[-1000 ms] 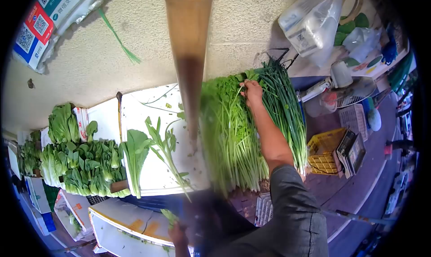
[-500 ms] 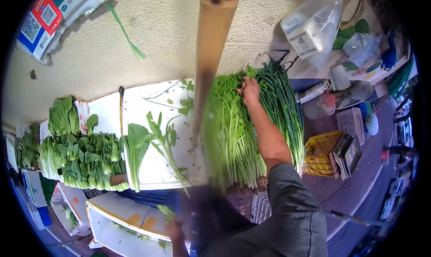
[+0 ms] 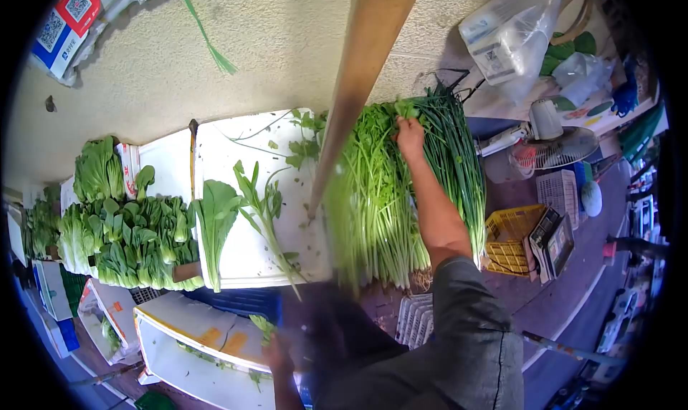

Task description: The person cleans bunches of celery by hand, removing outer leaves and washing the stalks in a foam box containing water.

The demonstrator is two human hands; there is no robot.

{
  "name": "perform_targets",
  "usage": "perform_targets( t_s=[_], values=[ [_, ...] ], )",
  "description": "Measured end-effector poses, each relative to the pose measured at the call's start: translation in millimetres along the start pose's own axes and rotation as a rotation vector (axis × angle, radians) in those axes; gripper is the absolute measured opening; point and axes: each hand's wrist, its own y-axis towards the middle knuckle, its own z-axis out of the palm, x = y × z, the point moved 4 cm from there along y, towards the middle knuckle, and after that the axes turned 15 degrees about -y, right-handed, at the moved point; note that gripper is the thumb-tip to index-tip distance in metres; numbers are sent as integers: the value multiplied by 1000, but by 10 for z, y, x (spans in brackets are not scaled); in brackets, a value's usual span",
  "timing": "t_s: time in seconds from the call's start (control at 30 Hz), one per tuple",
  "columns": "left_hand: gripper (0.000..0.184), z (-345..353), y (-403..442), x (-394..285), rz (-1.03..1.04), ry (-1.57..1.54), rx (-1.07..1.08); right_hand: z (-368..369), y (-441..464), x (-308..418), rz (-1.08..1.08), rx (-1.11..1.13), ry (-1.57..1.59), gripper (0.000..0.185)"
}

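My right hand point(image 3: 411, 139) reaches to the top of the heap, its fingers closed on a small leafy green sprig point(image 3: 406, 109). Under and left of it lies a big bundle of celery point(image 3: 376, 202), pale stems toward me. Long dark green scallion-like stalks point(image 3: 453, 163) lie along its right side. Low in the view, my left hand point(image 3: 278, 354) is closed around a small bunch of leafy greens point(image 3: 264, 329), above a white foam box point(image 3: 208, 381). Its fingers are partly blurred.
A wooden pole point(image 3: 369, 59) stands before the celery. To the left, bok choy point(image 3: 143, 245) and loose leafy stalks point(image 3: 261, 209) lie on white foam lids point(image 3: 222, 141). At right are a fan point(image 3: 555, 148), a yellow crate point(image 3: 512, 224) and a plastic bag point(image 3: 512, 37).
The view has shifted slightly, so the pole appears further right and the boxes higher. My right hand has moved slightly right, still holding the sprig. My left hand keeps its greens.
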Motion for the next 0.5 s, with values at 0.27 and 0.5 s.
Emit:
perform_targets(
  t_s=[0.27, 0.5],
  values=[
    [19, -165, 79, 278, -163, -123, 5, 347, -360, -241, -68, 116, -782, 26],
    [17, -48, -39, 62, -226, -240, -86, 567, -523, 25, 150, 202, -1157, 26]
  ],
)
